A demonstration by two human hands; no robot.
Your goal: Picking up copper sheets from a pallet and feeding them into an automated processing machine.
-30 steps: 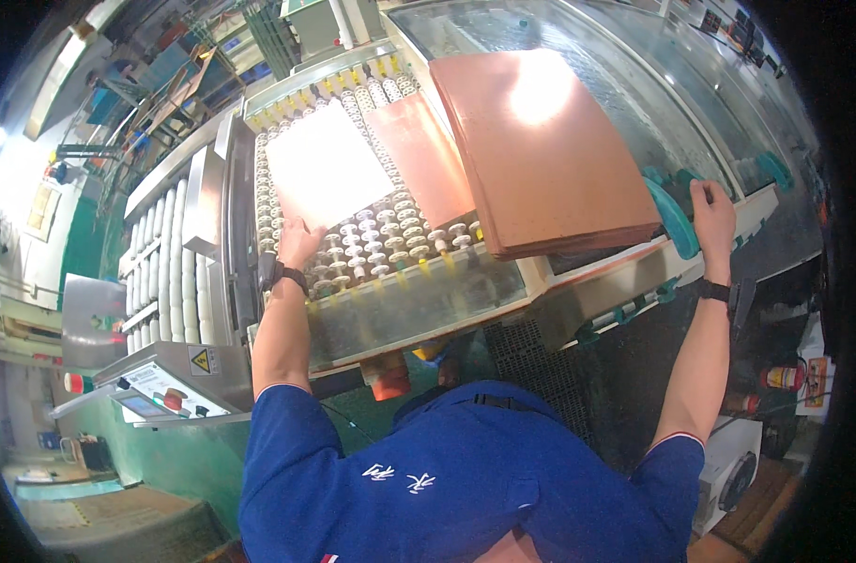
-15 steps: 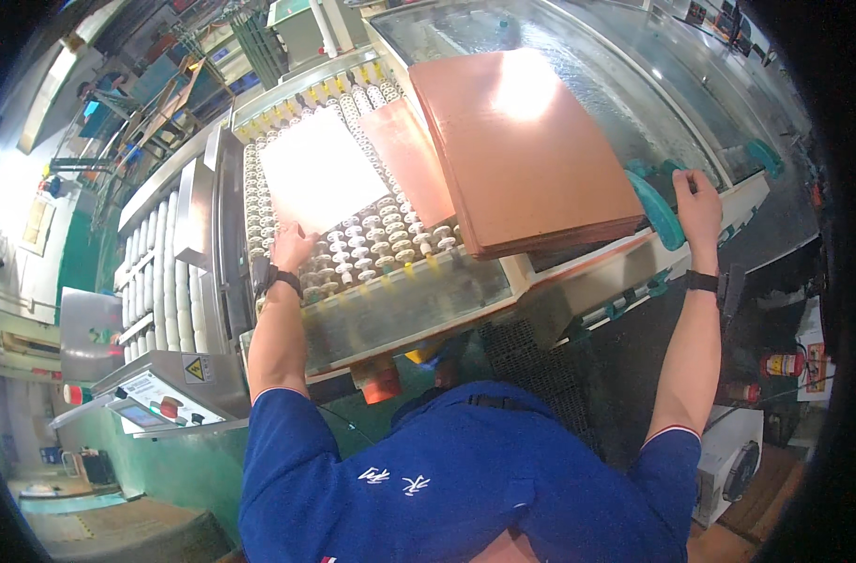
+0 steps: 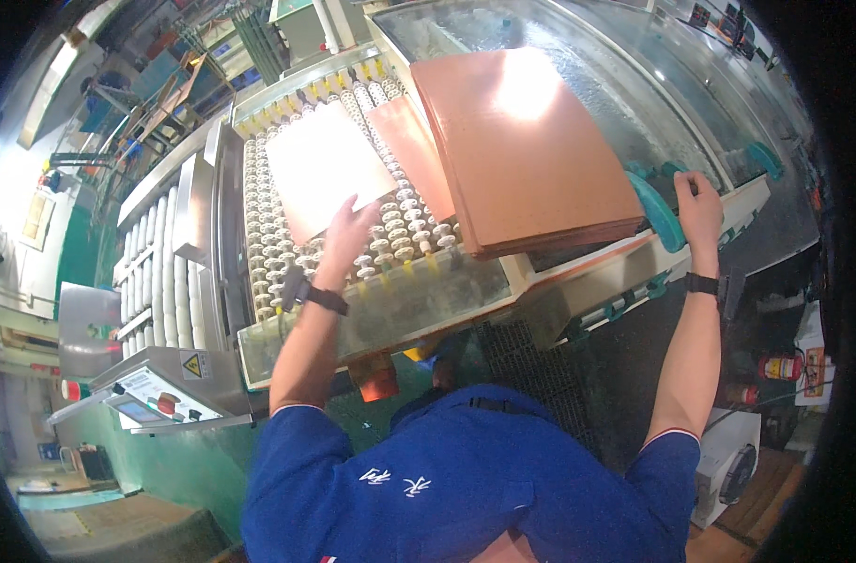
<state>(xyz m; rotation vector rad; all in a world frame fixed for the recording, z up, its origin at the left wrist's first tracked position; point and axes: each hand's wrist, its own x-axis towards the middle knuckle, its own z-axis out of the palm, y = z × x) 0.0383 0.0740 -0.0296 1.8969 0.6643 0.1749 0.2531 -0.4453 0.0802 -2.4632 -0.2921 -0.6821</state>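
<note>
My left hand (image 3: 346,242) reaches over the conveyor of white roller wheels (image 3: 381,235), its fingers stretched out at the near edge of a shiny copper sheet (image 3: 320,169). Glare whitens most of that sheet. To its right, a second copper sheet (image 3: 411,150) lies on the wheels, partly covered by a thick stack of copper sheets (image 3: 541,159). The stack sits on the clear covers at the right. My right hand (image 3: 698,208) is at the machine's right-hand edge, beside a green curved handle (image 3: 661,214). Its fingers are curled together, and whatever they may hold is hidden.
A glass-like cover (image 3: 625,75) with water beneath spans the far right. Left of the conveyor stands a metal unit with white rollers (image 3: 165,272) and a control panel (image 3: 156,399). The machine's near wall (image 3: 409,324) runs in front of me. An orange pipe fitting (image 3: 379,380) sits below it.
My left hand has moved right along the near edge of the shiny copper sheet. That sheet has shifted slightly to the right. My right hand has stayed in place.
</note>
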